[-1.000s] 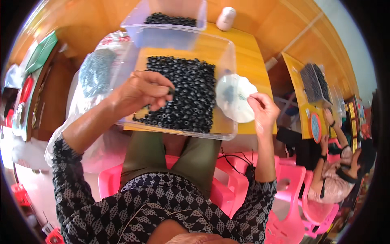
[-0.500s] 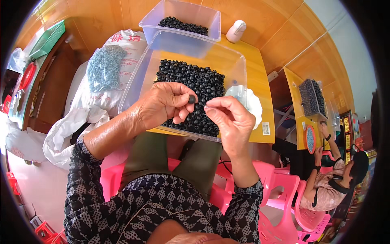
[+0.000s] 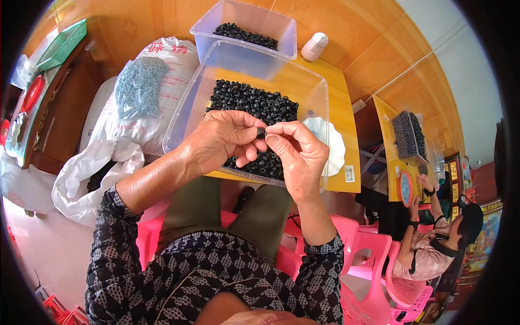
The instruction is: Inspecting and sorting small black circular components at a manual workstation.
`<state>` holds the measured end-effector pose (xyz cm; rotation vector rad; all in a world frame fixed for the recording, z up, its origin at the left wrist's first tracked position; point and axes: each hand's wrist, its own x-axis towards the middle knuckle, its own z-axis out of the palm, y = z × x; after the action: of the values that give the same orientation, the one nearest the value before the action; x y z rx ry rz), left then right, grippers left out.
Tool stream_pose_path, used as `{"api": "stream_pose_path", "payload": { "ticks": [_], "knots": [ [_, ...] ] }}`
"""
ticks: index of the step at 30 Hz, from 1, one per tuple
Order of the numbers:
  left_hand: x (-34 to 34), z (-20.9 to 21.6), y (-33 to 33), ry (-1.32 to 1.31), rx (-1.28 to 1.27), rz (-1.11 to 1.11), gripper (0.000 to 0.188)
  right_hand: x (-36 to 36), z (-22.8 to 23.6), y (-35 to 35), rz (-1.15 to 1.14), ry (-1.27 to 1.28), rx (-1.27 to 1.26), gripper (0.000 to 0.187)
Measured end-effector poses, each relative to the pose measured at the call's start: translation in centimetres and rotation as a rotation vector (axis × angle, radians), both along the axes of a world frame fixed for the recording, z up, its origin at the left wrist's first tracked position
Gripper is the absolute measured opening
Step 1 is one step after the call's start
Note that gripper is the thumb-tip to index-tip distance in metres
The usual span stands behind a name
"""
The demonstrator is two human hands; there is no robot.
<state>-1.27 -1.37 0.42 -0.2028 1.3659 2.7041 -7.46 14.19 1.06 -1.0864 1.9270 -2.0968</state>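
Note:
My left hand [image 3: 222,138] pinches a small, round black hollow piece [image 3: 261,132] between thumb and forefinger. Against its right side, the thumb and forefinger of my right hand [image 3: 300,154] are pressed together; whatever is between those fingertips is too small or hidden to make out. Both hands are held over a clear plastic bin [image 3: 311,81] with a layer of similar black pieces [image 3: 254,100] inside, many showing an open hole. Right of the bin, partly seen through its wall, is a white scalloped dish [image 3: 337,149] with something pale blue in it.
Behind stands another clear bin [image 3: 244,15] of black pieces, beside a pinkish-white bottle [image 3: 314,47]. A bag of pale blue bits [image 3: 140,86] rests on white sacks [image 3: 176,54] to the left. At right, a co-worker [image 3: 433,244] sits at another yellow table [image 3: 385,130].
My right hand has come left, bringing its fingertips from a small gap away right up to the black piece in my left hand. The view has shifted slightly.

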Motion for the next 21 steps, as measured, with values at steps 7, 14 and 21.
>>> {"api": "stream_pose_path", "payload": {
  "ticks": [7, 14, 21],
  "knots": [
    [-0.1, -0.6, 0.1, 0.006, 0.062, -0.021, 0.015, 0.2, -0.3, 0.2, 0.007, -0.014, -0.043, 0.012],
    [-0.1, -0.9, 0.1, 0.035, 0.028, -0.011, 0.016, -0.3, -1.2, -0.1, -0.033, 0.182, -0.002, 0.016],
    [-0.1, -1.2, 0.1, 0.054, 0.050, 0.014, 0.013, -0.4, -1.1, -0.4, -0.038, 0.243, 0.017, 0.017]
  ]
}}
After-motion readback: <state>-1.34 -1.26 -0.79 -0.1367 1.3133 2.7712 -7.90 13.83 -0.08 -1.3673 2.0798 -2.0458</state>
